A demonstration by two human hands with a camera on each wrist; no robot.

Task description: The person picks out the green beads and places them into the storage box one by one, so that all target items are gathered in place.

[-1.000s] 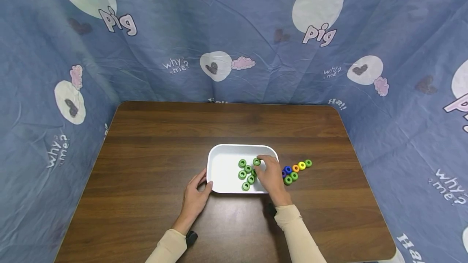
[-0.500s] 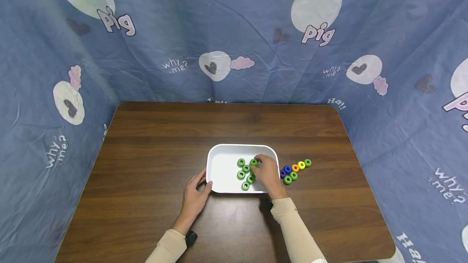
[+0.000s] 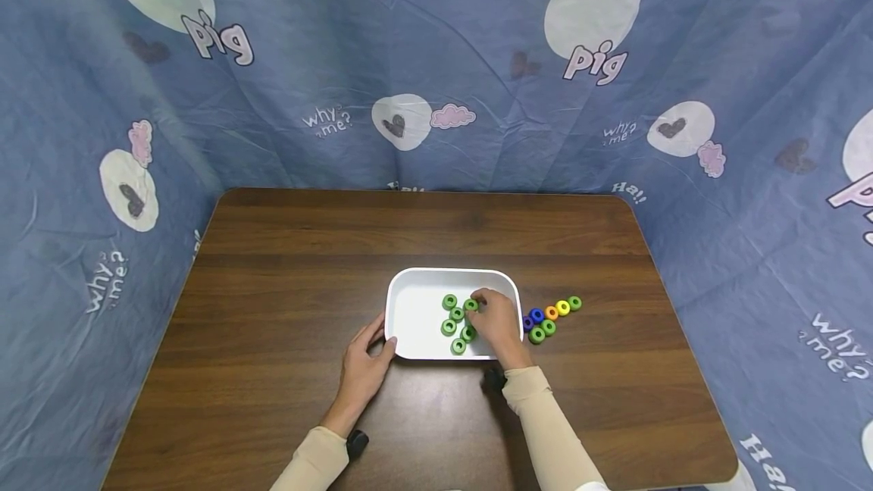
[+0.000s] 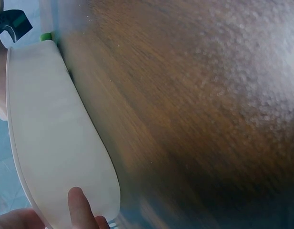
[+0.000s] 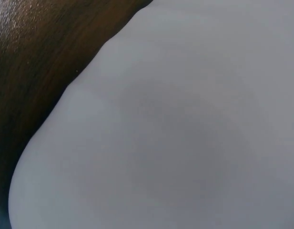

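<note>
A shallow white tray (image 3: 417, 317) stands mid-table. My left hand (image 3: 364, 370) grips its near left corner, thumb at the front wall and fingers along the left side. In the left wrist view a finger (image 4: 81, 210) lies against the outer wall. My right hand (image 3: 499, 324) reaches over the right half of the tray, thumb and index finger pinching a thick green ring (image 3: 470, 305). Several similar green rings (image 3: 449, 327) lie in the tray, left of and below that hand, which partly covers one. The right wrist view shows mostly the white tray (image 5: 185, 119), without the hand.
Right of the tray, rings lie on the wooden table (image 3: 293, 279): a blue ring (image 3: 536, 315), an orange ring (image 3: 551, 313), a yellow ring (image 3: 562, 308), several green rings (image 3: 549, 327) and a purple ring (image 3: 527, 323). A blue printed curtain (image 3: 273, 135) surrounds the table.
My right hand has moved slightly left with the pinched green ring. A few of the loose green rings beside it have shifted slightly left too. The left hand and the tray stay in place.
</note>
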